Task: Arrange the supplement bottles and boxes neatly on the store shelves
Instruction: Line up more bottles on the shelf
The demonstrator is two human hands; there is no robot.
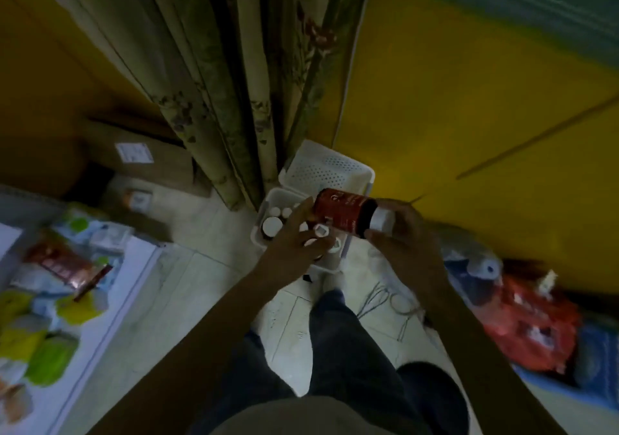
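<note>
Open floor (207, 267) runs as a narrow strip between the shelf (100, 351) edge on the left and a red bag (529, 320) with loose cables (382, 300) on the right. Far ahead, a curtain (234, 83) and one cardboard box (140, 156) close it off. Two baskets stand at the curtain's foot: a perforated basket (328, 170) behind, and a white basket (284, 195) nearer, holding white-capped bottles (272, 225) — about six, blurred. Above it the right hand (402, 237) grips one red-labelled bottle (341, 212) sideways by its cap end, while the left hand (294, 238) hovers spread-fingered beside its base.

Right grip (402, 237) holds a red-labelled, white-capped bottle (341, 212) sideways — left grip (294, 238) spread at its base — above a white plastic bin (277, 194).
</note>
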